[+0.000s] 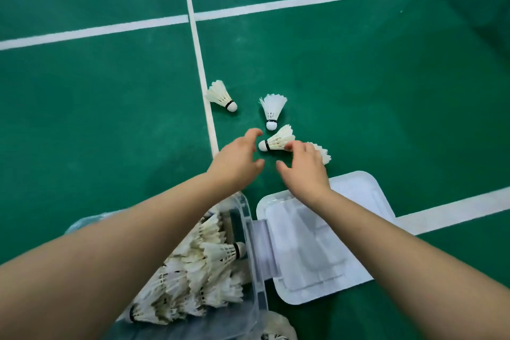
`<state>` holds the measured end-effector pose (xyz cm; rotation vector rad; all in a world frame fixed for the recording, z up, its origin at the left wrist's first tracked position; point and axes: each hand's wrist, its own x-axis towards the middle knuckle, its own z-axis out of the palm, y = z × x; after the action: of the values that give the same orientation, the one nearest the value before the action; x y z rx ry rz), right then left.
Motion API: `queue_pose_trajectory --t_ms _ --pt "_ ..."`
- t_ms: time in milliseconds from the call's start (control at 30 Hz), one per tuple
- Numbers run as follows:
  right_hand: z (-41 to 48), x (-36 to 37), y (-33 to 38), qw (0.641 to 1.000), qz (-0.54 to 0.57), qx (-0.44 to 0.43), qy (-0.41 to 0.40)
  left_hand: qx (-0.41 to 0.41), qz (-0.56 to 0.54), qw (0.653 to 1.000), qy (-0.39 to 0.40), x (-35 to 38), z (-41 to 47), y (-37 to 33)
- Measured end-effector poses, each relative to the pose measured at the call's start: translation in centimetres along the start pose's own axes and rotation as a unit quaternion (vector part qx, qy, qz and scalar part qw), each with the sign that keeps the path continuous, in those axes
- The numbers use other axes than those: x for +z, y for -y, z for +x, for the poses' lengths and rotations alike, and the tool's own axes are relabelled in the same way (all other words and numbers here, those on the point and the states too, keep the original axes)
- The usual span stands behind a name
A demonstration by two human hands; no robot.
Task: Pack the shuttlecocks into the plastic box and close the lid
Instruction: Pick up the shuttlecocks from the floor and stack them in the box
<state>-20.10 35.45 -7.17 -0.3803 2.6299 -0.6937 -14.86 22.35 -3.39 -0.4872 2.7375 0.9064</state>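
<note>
Feather skirts crush easily: if your right grip (303, 171) closes across the half-hidden shuttlecock (324, 156) under its fingers, the vanes may bend. Take each one by the cork. Both grips are open and hold nothing. Your left grip (236, 161) hovers just beside the cork of the nearest shuttlecock (277, 142). A third shuttlecock (271, 110) and a fourth shuttlecock (220, 95) lie farther out on the floor (358, 77). The plastic box (260, 301) is already heaped with packed shuttlecocks (204, 265), so the lid (317, 243), lying flat beside it, may not seat.
</note>
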Motion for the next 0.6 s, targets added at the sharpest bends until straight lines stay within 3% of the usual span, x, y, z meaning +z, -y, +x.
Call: queue_pose_trajectory --t_ms 100,200,267,433,600 --pt "1.7 -0.1 -2.9 0.992 -0.117 -0.002 -0.052 0.002 0.041 0.998 0.038 1.7 2.4 -0.5" --pt "3.1 -0.6 -4.7 0.985 -0.162 0.008 -0.052 0.014 0.076 0.995 0.071 3.2 4.1 -1.3" --pt "3.9 -0.9 -5.2 0.987 -0.155 0.025 -0.016 -0.013 0.075 0.993 0.092 3.8 5.2 -1.2" --pt "5.9 -1.7 -5.3 0.993 -0.084 0.044 0.074 -0.167 -0.027 0.975 0.143 3.8 6.9 -0.4" --pt "6.5 -1.1 -3.3 0.994 -0.084 0.024 0.066 -0.180 -0.047 0.968 0.169 3.7 7.0 -1.2"
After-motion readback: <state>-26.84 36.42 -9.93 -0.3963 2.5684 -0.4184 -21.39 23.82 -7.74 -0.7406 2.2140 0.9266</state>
